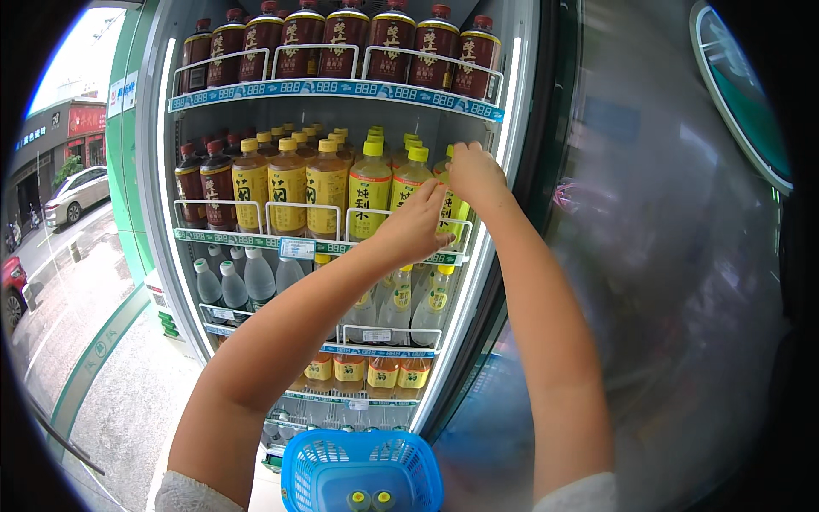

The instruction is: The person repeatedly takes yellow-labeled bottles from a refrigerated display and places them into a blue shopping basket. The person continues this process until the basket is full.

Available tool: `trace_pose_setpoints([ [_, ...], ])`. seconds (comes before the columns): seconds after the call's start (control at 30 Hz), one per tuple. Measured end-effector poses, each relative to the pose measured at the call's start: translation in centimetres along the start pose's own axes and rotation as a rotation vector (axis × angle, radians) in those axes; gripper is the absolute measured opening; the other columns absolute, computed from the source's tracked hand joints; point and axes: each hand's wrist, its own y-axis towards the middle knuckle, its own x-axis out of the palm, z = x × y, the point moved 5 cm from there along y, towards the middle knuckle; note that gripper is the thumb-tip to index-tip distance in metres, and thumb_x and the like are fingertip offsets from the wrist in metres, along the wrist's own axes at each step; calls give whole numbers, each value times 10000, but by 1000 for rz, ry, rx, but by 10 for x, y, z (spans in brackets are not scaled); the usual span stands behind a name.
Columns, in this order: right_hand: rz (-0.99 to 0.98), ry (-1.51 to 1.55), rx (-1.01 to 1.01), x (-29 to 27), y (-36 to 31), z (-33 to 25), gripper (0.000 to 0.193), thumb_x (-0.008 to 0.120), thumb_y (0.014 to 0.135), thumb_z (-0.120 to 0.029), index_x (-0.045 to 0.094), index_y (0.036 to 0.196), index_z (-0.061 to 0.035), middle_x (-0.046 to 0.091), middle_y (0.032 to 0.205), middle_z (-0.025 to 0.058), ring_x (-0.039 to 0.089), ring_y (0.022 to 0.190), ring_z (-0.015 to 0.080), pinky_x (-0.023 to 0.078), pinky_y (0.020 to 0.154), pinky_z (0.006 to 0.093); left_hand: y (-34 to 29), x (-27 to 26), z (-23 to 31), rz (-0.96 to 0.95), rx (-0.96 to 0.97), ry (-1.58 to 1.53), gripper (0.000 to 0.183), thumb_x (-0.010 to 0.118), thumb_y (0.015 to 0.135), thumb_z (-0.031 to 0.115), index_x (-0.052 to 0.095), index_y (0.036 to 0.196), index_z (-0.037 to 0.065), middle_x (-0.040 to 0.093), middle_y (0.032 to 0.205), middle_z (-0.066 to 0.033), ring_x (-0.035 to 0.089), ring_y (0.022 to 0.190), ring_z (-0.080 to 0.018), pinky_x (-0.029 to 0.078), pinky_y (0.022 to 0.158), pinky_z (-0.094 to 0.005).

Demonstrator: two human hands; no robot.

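My right hand [476,177] is closed around the top of the rightmost bottle [455,207], which has a yellow-green label, on the cooler's middle-height shelf. Fingers hide most of its cap. My left hand [413,225] is just left of that bottle, fingers stretched toward its side and thumb apart; whether it touches is unclear. Matching drink bottles [368,198] with bright yellow-green caps stand to the left, behind the shelf's white wire guard [341,224]. Low in front of me is a blue plastic basket [293,465] with two yellow-green-capped bottles [370,500] inside.
Dark red-brown bottles [300,44] line the upper shelf. Yellow-labelled bottles [286,188] fill the shelf's middle, and clear bottles [260,277] stand below. The cooler's door [648,256] is swung out on the right. Outside at left are a street and a parked white car [78,194].
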Motion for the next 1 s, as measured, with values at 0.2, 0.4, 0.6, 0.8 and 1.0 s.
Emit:
trace_pose_setpoints([
  [0.2, 14, 119, 38, 1, 5, 4, 364, 685, 920, -263, 564, 1193, -54, 676, 1069, 160, 692, 1016, 364, 585, 836, 437, 1, 7, -5, 56, 2, 7, 820, 741, 862, 284, 304, 1473, -42, 292, 1542, -260, 335, 1412, -427, 318, 1164, -430],
  [0.4, 277, 84, -124, -31, -29, -17, 314, 712, 896, -210, 585, 1141, -58, 671, 966, 146, 715, 921, 323, 594, 761, 406, 0, -15, -9, 178, 27, -168, 849, 778, 836, 247, 300, 1479, -36, 342, 1507, -258, 377, 1390, -411, 348, 1142, -415],
  [0.6, 667, 310, -319, -84, -87, -29, 262, 666, 916, -167, 615, 1144, -51, 663, 974, 145, 687, 899, 332, 571, 771, 396, -5, -49, 13, 320, 141, -319, 885, 805, 787, 231, 301, 1457, -51, 431, 1434, -271, 437, 1343, -402, 374, 1109, -416],
  [0.8, 349, 749, -325, -42, -160, -31, 241, 684, 887, -126, 636, 1106, -39, 632, 976, 150, 686, 852, 329, 564, 724, 396, -90, -32, 37, 80, 98, -390, 737, 826, 756, 210, 433, 1352, 26, 523, 1274, -213, 540, 1163, -421, 465, 972, -443],
  [1.0, -339, 901, -190, 93, -292, -71, 235, 711, 855, -129, 583, 1026, -33, 607, 973, 162, 646, 859, 372, 524, 736, 439, -264, 79, 9, -239, -260, -553, 885, 870, 721, 202, 378, 1442, 52, 517, 1294, -182, 539, 1187, -405, 486, 944, -444],
])
